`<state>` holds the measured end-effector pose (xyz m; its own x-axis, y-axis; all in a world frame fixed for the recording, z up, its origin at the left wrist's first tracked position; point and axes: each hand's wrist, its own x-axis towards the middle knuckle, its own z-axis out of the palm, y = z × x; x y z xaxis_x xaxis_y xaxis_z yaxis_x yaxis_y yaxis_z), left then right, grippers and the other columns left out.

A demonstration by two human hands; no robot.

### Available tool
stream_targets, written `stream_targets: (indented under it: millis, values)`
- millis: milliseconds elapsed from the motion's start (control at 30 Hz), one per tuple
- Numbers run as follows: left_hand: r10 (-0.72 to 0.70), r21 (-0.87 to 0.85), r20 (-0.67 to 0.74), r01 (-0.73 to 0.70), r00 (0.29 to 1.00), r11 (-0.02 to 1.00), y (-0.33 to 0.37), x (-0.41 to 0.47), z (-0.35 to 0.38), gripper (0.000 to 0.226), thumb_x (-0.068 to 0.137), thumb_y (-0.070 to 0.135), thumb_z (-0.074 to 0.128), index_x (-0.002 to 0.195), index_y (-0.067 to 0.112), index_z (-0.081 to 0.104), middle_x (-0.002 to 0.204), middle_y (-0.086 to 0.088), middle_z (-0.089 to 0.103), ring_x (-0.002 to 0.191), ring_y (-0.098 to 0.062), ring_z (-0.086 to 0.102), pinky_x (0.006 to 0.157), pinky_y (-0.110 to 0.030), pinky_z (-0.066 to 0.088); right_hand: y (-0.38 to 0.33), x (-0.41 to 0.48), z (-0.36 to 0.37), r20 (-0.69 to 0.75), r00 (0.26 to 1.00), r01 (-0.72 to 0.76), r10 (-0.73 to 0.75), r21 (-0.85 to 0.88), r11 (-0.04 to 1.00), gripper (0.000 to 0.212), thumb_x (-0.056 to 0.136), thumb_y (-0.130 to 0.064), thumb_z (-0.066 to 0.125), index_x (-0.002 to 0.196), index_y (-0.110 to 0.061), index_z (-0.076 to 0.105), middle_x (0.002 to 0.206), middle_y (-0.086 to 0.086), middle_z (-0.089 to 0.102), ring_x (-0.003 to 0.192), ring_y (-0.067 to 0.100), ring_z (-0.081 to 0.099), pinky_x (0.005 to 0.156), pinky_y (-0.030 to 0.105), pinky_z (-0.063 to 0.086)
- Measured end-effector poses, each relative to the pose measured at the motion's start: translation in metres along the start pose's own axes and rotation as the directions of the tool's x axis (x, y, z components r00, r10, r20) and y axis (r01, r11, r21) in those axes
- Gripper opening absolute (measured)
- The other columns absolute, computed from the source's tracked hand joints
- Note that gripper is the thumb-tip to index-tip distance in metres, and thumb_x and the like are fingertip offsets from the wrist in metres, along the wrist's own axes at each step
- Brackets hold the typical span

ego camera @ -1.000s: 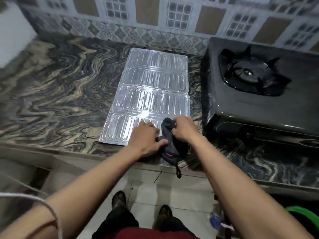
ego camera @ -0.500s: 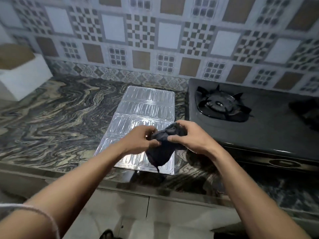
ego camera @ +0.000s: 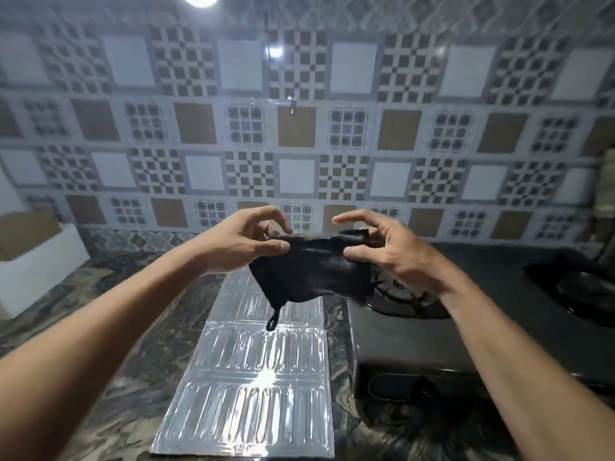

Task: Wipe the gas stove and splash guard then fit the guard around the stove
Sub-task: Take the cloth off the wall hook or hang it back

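A dark cloth [ego camera: 312, 271] with a small hanging loop is stretched in the air between both hands. My left hand [ego camera: 246, 239] pinches its left top corner and my right hand [ego camera: 382, 247] pinches its right top edge. Below it the silver foil splash guard [ego camera: 256, 380] lies flat on the marbled counter [ego camera: 109, 327]. The black gas stove [ego camera: 432, 344] stands just right of the guard; its left burner is partly hidden behind the cloth and my right hand.
A patterned tiled wall [ego camera: 299, 144] runs behind the counter. A white block with a brown top [ego camera: 36, 257] sits at the far left. A second burner [ego camera: 579, 281] shows at the right edge of the stove.
Both hands lifted the cloth up off the guard's near edge and spread it out at chest height. The view tilted upward toward the wall.
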<state>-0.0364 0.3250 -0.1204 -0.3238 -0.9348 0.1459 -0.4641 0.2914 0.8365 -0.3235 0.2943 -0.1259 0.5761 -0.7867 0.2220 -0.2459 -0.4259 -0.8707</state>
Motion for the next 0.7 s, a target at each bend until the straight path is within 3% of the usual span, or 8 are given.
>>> stream_targets:
  millis: [100, 267, 433, 567, 700]
  values:
    - [0.071, 0.058, -0.008, -0.071, 0.997, 0.996, 0.008, 0.029, -0.022, 0.014, 0.093, 0.019, 0.066, 0.105, 0.023, 0.060, 0.095, -0.016, 0.062, 0.082, -0.017, 0.061, 0.075, -0.040, 0.043, -0.015, 0.026, -0.012, 0.045, 0.998, 0.036, -0.035, -0.013, 0.999, 0.044, 0.095, -0.004, 0.061, 0.127, -0.034, 0.064, 0.126, 0.000, 0.065, 0.110, 0.014, 0.065, 0.089, 0.029, 0.057]
    - [0.202, 0.213, -0.042, -0.189, 0.978, 0.959, 0.026, 0.076, -0.061, 0.016, 0.093, 0.016, 0.067, 0.105, 0.025, 0.069, 0.107, -0.010, 0.068, 0.088, -0.022, 0.068, 0.076, -0.037, 0.053, -0.032, 0.078, -0.036, -0.004, 0.995, 0.097, -0.097, -0.098, 0.990, 0.034, 0.094, 0.002, 0.059, 0.121, -0.015, 0.070, 0.117, -0.006, 0.072, 0.108, 0.006, 0.066, 0.091, 0.020, 0.052]
    - [0.209, 0.248, -0.054, -0.189, 0.977, 0.950, 0.036, 0.118, -0.098, 0.019, 0.089, 0.016, 0.070, 0.104, 0.025, 0.078, 0.109, 0.002, 0.075, 0.103, -0.019, 0.070, 0.094, -0.045, 0.056, -0.038, 0.129, -0.054, -0.024, 0.994, 0.096, -0.103, -0.198, 0.976, 0.043, 0.083, -0.012, 0.078, 0.124, -0.021, 0.069, 0.118, -0.012, 0.070, 0.105, -0.005, 0.065, 0.081, 0.009, 0.049]
    - [0.179, 0.286, -0.028, -0.164, 0.983, 0.944, 0.036, 0.151, -0.120, 0.028, 0.078, 0.016, 0.080, 0.105, 0.023, 0.079, 0.104, 0.006, 0.077, 0.103, -0.013, 0.071, 0.099, -0.041, 0.053, -0.030, 0.179, -0.067, -0.023, 0.993, 0.105, -0.117, -0.293, 0.950, 0.048, 0.079, -0.009, 0.081, 0.123, -0.024, 0.069, 0.123, -0.009, 0.069, 0.112, 0.001, 0.063, 0.099, 0.026, 0.051]
    - [0.219, 0.500, -0.057, -0.162, 0.974, 0.851, 0.029, 0.189, -0.137, 0.029, 0.075, 0.022, 0.084, 0.099, 0.037, 0.079, 0.094, 0.019, 0.074, 0.088, -0.003, 0.071, 0.086, -0.032, 0.058, -0.021, 0.230, -0.088, -0.031, 0.990, 0.115, -0.141, -0.422, 0.899, 0.047, 0.081, -0.014, 0.079, 0.124, -0.028, 0.068, 0.123, -0.009, 0.068, 0.109, 0.002, 0.061, 0.104, 0.030, 0.047]
